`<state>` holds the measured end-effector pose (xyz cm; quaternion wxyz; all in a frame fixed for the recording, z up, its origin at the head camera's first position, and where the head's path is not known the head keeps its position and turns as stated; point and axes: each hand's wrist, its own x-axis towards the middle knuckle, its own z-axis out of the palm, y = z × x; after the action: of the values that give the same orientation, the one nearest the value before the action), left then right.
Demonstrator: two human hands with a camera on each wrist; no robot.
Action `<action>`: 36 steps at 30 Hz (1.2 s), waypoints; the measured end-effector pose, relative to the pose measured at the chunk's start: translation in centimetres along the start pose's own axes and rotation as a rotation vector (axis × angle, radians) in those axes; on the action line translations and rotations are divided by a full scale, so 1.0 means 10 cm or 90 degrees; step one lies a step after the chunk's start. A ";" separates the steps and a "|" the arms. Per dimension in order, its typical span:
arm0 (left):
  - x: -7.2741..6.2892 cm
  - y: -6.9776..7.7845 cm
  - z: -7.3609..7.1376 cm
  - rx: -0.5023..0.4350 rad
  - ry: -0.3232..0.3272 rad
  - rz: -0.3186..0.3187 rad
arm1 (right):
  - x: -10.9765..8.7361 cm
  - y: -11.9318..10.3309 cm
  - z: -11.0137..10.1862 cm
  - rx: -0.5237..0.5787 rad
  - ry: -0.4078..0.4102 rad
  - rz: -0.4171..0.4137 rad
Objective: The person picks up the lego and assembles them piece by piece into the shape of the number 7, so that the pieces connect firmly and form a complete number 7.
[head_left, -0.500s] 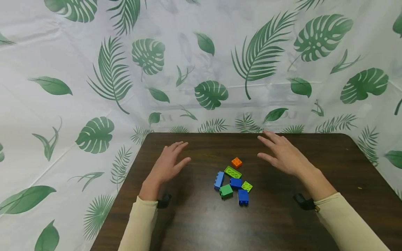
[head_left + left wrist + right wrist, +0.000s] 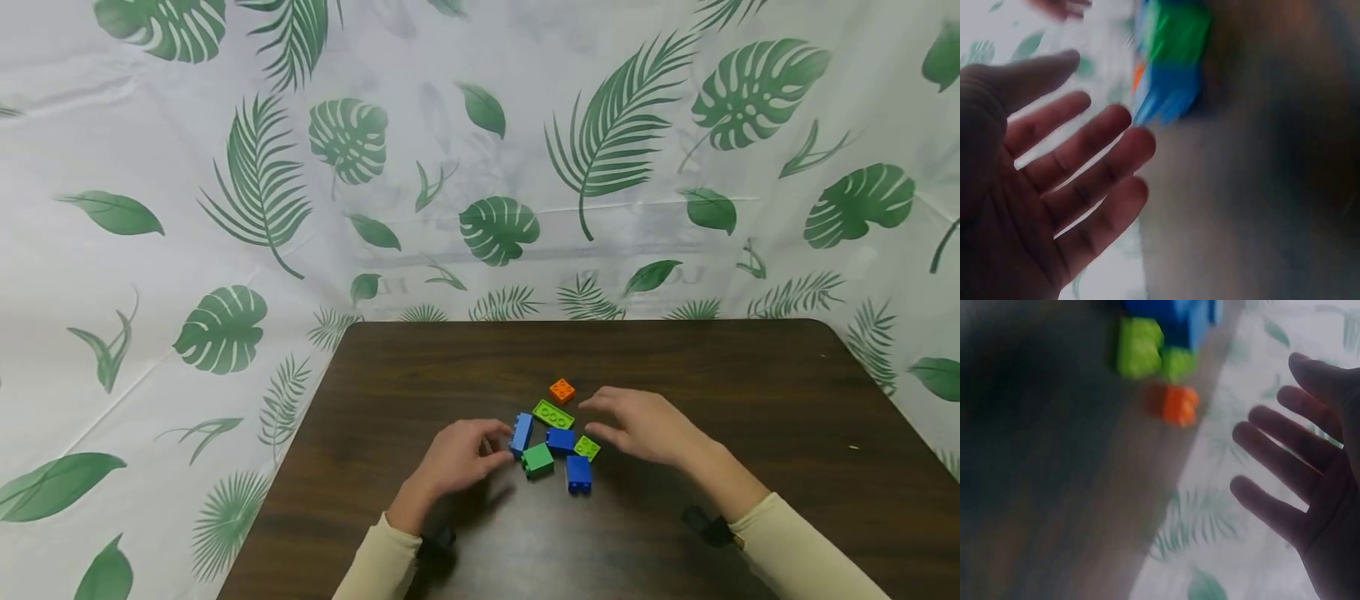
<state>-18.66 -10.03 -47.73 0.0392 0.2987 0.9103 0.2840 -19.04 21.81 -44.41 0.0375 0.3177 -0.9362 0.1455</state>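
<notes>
A small group of toy building bricks lies on the dark wooden table. My left hand (image 2: 459,458) is at the group's left side, fingertips right by a light blue brick (image 2: 521,434) and thumb near a green brick (image 2: 537,460). On the right, my right hand (image 2: 637,423) hovers beside a lime plate (image 2: 553,414) and a small lime brick (image 2: 587,448). Two dark blue bricks, one in the middle (image 2: 560,441) and one in front (image 2: 578,474), lie between the hands. An orange brick (image 2: 562,391) sits at the back. Both wrist views show loosely spread fingers holding nothing.
The brown table (image 2: 420,358) ends at a far edge against a white curtain (image 2: 420,75) printed with green leaves. Dark wrist cameras are strapped under both sleeves, low over the tabletop.
Both hands have come down and inward toward the bricks, the left moving right and the right moving left. The bricks keep their arrangement; the head view has shifted slightly.
</notes>
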 end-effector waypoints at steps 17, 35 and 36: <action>0.05 0.28 0.64 0.256 0.070 -0.078 | -0.14 -0.20 0.53 0.026 -0.070 -0.075; 0.06 0.24 0.66 0.029 0.140 -0.092 | -0.16 -0.15 0.58 0.062 -0.069 -0.057; 0.06 0.23 0.65 0.024 0.141 -0.091 | -0.16 -0.15 0.57 0.072 -0.069 -0.055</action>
<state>-16.38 -4.95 -51.84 -0.0468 0.2007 0.9331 0.2946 -16.72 19.91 -49.76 -0.0249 0.3669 -0.9126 0.1787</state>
